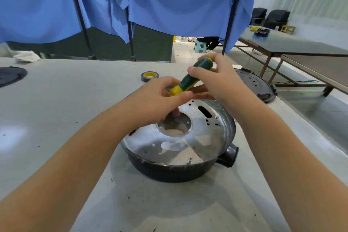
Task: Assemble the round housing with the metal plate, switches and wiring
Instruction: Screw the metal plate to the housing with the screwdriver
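White table (75,100), round housing (169,171) (black), tape roll (150,76)

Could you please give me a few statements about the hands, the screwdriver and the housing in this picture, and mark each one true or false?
1. The right hand grips the green and yellow screwdriver by its handle. True.
2. The metal plate lies flat on the table beside the round housing. False: it sits in the housing.
3. A roll of tape lies on the table beyond the hands. True.
4. The left hand rests idle on the table. False: its fingers reach down to the plate by the screwdriver's tip.
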`<state>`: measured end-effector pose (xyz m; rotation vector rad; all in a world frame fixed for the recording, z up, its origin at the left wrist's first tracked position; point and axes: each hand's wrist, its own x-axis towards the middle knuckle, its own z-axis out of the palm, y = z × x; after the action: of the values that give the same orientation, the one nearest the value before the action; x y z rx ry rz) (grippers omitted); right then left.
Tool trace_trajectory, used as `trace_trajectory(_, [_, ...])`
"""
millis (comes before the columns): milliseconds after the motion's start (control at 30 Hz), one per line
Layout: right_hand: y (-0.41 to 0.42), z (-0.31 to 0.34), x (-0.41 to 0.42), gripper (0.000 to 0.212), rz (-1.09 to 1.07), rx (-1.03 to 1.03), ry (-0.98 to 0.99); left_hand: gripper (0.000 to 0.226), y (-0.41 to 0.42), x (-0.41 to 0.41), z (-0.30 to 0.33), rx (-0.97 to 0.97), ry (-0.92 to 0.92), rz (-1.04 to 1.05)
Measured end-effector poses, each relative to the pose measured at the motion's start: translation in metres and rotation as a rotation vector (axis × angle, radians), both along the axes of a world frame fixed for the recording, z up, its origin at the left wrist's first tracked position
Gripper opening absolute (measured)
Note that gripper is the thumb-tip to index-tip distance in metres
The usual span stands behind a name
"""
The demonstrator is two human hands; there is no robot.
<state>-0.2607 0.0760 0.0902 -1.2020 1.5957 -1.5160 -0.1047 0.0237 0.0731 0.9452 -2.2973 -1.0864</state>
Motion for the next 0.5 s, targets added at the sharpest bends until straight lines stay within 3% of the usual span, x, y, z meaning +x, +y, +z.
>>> trace_trajectory(200, [-0.002,-0.006,0.008,0.034,0.041,0.034,0.055,0.042,-0.004,-0.001,-0.010,-0.278,-0.096,0.120])
trace_trajectory(500, [0.012,0.010,-0.002,0.037,0.117,0.003,0.067,0.029,0.000,-0.001,0.001,-0.568,0.065,0.215])
